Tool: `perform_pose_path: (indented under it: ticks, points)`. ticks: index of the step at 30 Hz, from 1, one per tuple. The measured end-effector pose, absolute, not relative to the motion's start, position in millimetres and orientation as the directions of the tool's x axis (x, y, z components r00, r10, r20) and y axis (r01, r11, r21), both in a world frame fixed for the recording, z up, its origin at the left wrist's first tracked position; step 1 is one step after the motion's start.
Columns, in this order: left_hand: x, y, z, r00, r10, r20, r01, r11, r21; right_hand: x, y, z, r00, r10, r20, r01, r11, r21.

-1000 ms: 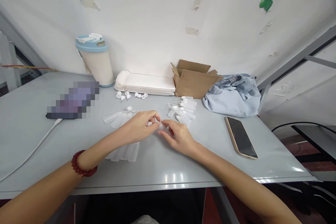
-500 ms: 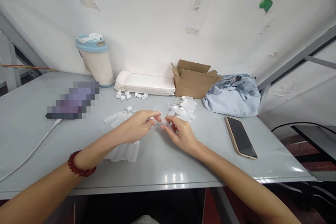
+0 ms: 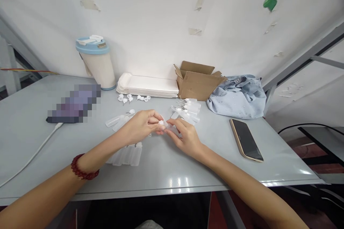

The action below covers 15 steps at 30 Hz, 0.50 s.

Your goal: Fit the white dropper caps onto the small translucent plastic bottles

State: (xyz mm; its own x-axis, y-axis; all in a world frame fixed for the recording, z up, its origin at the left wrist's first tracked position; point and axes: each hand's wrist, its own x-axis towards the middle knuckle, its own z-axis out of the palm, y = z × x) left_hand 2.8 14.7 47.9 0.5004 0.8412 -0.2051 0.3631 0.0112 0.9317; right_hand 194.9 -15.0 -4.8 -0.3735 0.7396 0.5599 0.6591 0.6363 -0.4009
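Observation:
My right hand (image 3: 188,136) has its thumb and fingers around a small translucent squeeze bottle (image 3: 170,127). My left hand (image 3: 142,126) pinches a white cap (image 3: 161,122) at the bottle's left end; whether it is seated on the neck cannot be made out. Behind my right fingers lies a group of needle-tip bottles (image 3: 192,106). More bottles (image 3: 114,120) lie beyond my left hand, partly hidden by it. Under my left wrist is a row of bottles (image 3: 131,155) side by side. Several loose white needle caps (image 3: 130,97) are scattered farther back.
A stack of white envelopes (image 3: 150,85), an open cardboard box (image 3: 197,85) and a light blue cloth bag (image 3: 239,98) line the wall. On the left stand a tumbler (image 3: 99,68) and a phone with a cable (image 3: 34,150). Another phone (image 3: 246,139) lies at right.
My left hand's fingers have closed in at the bottle's left end, and a white cap now shows between them. My right hand stays almost in place on the bottle.

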Motion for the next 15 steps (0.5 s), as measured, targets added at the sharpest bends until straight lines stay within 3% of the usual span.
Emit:
perform_pose_path:
  ticks: [6, 15]
  points:
    - [1.5, 14.0, 48.5, 0.535, 0.828, -0.168, 0.400, -0.073, 0.913, 194.4, -14.2, -4.1, -0.385, 0.692, 0.611, 0.655, 0.671, -0.347]
    - [1.5, 13.8, 54.0, 0.565, 0.816, -0.124, 0.444, -0.174, 0.879, 194.3, -13.6, -3.6, -0.446, 0.599, 0.665, 0.731, 0.673, -0.116]
